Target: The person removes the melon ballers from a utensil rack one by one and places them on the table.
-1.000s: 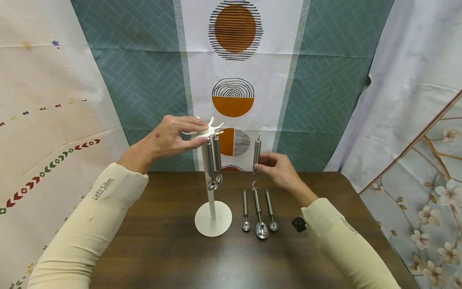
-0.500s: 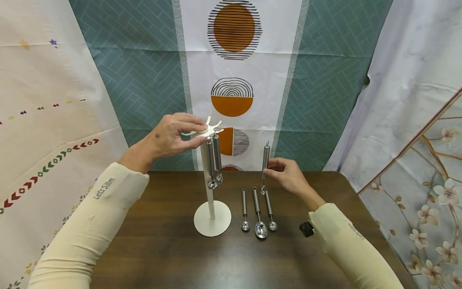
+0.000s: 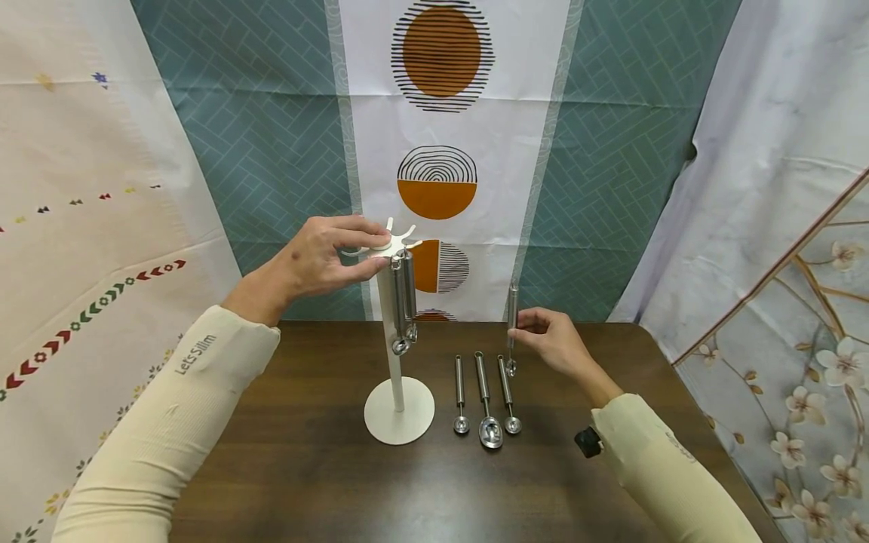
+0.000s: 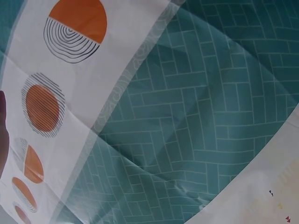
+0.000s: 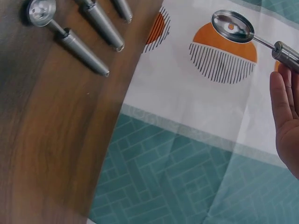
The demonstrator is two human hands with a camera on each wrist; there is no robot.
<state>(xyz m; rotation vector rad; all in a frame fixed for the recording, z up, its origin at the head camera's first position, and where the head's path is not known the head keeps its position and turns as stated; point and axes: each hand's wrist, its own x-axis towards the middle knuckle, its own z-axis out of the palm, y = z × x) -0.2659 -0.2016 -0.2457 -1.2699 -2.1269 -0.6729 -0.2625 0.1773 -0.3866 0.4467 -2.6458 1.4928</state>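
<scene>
My left hand (image 3: 329,253) holds the top of a white utensil stand (image 3: 397,396), fingers over the hub and thumb at its side. Only a sliver of it shows in the left wrist view. From the stand's hooks hang two steel melon ballers (image 3: 398,302), close together. My right hand (image 3: 553,339) pinches another melon baller (image 3: 512,309) by its handle, upright with the scoop down. In the right wrist view its round scoop (image 5: 232,26) shows a small hole. Below, on the table, lie two melon ballers (image 3: 460,400) with a larger oval scoop (image 3: 490,432) between them.
The dark wooden table (image 3: 305,467) carries the stand's round base and the row of utensils. Behind its back edge hangs a patterned cloth (image 3: 611,188). A floral cloth (image 3: 801,377) hangs on the right and an embroidered one (image 3: 102,226) on the left.
My right hand has moved right and down with the melon baller, away from the stand, to above the rightmost utensil. My left hand stays on the stand's top.
</scene>
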